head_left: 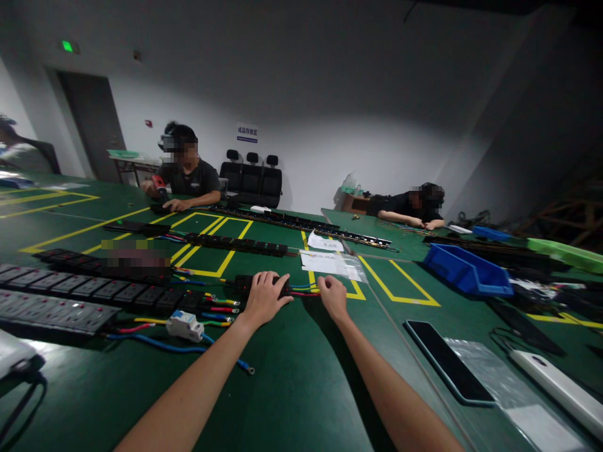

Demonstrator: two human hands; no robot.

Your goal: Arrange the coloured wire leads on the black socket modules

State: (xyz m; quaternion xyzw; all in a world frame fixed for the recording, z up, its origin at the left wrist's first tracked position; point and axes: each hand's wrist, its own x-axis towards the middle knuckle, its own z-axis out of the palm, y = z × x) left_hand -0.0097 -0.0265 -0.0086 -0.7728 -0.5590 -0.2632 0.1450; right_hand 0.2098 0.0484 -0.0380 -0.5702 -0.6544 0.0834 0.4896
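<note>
Both my arms reach forward over the green table (292, 376). My left hand (264, 296) lies on top of a small black socket module (245, 284), fingers curled over it. My right hand (332, 296) is closed in a pinch on the coloured wires (304, 289) that come out of the module's right end. The wires are blue, yellow, green and red. Left of my hands lie several long black power strips (94, 292) with loose coloured leads, and a small white circuit breaker (184, 325) sits among them.
A phone (447, 361) and clear plastic bags (490, 376) lie at the right, with a blue bin (464, 271) behind. Paper sheets (332, 262) lie just beyond my hands. Two other people (186, 176) (414, 206) work at the table's far side.
</note>
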